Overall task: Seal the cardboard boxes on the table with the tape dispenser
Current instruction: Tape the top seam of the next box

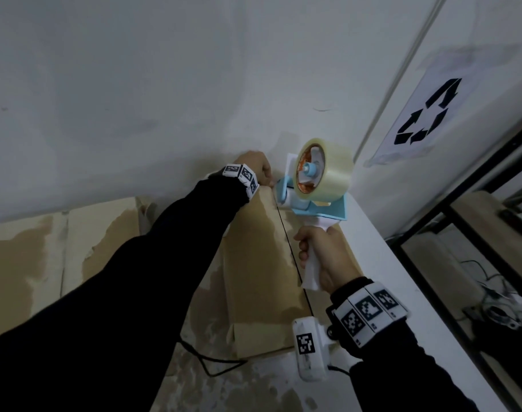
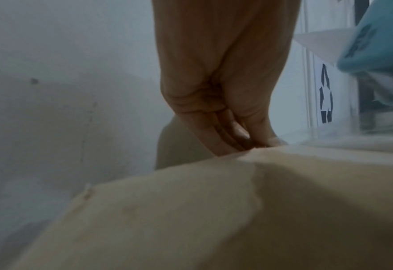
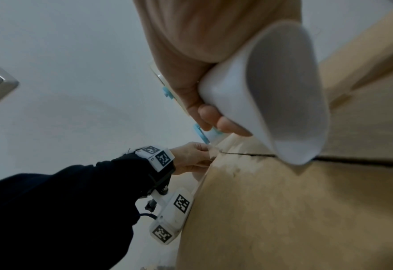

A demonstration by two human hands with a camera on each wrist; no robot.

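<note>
A brown cardboard box (image 1: 259,263) lies on the white table (image 1: 402,278), a dark seam (image 1: 292,257) running down its closed top flaps. My right hand (image 1: 310,251) grips the white handle (image 3: 271,95) of the blue-and-white tape dispenser (image 1: 316,203), which carries a clear tape roll (image 1: 328,171) and is held over the seam's far end. At the box's far edge, my left hand (image 1: 268,182) pinches the clear tape end (image 3: 211,153) down against the cardboard (image 2: 214,210). Left fingertips (image 2: 241,133) touch that edge, next to the dispenser's blue nose (image 2: 375,45).
A second cardboard box (image 1: 30,248) stands to the left, against the white wall. A recycling sign (image 1: 426,114) hangs on the wall at the right. A black-framed shelf (image 1: 461,233) borders the table's right side. A black cable (image 1: 212,364) lies before the box.
</note>
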